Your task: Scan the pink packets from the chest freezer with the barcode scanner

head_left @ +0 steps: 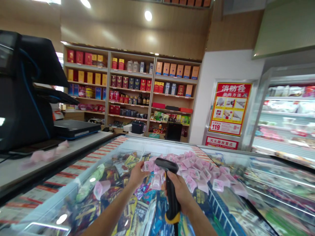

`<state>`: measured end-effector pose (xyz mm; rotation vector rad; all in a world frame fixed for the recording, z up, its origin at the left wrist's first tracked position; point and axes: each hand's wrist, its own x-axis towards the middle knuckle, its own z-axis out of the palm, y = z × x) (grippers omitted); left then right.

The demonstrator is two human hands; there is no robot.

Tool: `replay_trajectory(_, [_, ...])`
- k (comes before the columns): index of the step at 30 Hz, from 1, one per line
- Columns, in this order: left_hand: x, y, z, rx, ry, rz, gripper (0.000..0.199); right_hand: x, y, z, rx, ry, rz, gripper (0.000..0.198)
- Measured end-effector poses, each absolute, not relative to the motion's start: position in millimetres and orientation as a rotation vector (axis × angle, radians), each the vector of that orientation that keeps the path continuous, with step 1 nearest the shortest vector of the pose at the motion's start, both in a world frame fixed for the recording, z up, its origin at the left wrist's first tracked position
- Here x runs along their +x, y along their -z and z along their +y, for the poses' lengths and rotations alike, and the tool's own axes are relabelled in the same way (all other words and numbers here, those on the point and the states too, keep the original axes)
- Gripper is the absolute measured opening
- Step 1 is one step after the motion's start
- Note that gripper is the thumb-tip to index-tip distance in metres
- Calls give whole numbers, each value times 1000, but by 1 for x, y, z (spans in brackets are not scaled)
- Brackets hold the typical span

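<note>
A black barcode scanner [170, 183] with yellow trim is held upright in my right hand [182, 193], its fingers wrapped round the handle. The scanner's head points away to the left, over a pile of pink tags [193, 167] with white barcode labels. To the left of the scanner, my left hand [137, 175] pinches the edge of a pink barcoded tag [149, 165]. The scanner partly covers the tags just behind it. The pile lies on the glass top of a chest freezer [98, 154].
Colourful packets [133, 216] show through the freezer glass. One pink tag [101, 189] lies apart on the left. A counter [73, 146] with a black checkout terminal [27, 85] stands at the left. Behind are shelves [131, 73] of boxes, with a fridge [285, 114] at the right.
</note>
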<state>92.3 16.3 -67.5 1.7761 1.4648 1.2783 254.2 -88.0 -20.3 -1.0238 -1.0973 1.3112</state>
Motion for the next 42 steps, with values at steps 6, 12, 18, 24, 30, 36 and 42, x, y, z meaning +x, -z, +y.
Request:
replay_trajectory(6, [94, 60, 4, 1948, -1059, 1609, 57, 256, 23, -86, -1031, -1306, -1093, 40])
replay_trajectory(12, [-8, 25, -18, 1985, -799, 1949, 51, 254, 19, -92, -1060, -1311, -1105, 39])
replay_trajectory(18, [-47, 14, -40, 1629, -816, 1974, 22, 248, 20, -95, -1051, -1316, -1170, 37])
replay_trajectory(24, [-11, 16, -21, 1226, -1082, 1688, 12, 243, 22, -97, -1073, -1315, -1189, 39])
replay_trajectory(30, [43, 19, -1, 815, -1278, 1288, 12, 241, 24, -100, -1055, -1305, -1250, 41])
replay_trajectory(36, [63, 30, 10, 658, -1359, 1186, 9, 238, 26, -102, -1030, -1297, -1350, 41])
replay_trajectory(42, [60, 39, 16, 781, -1371, 1262, 12, 236, 25, -103, -1033, -1301, -1345, 41])
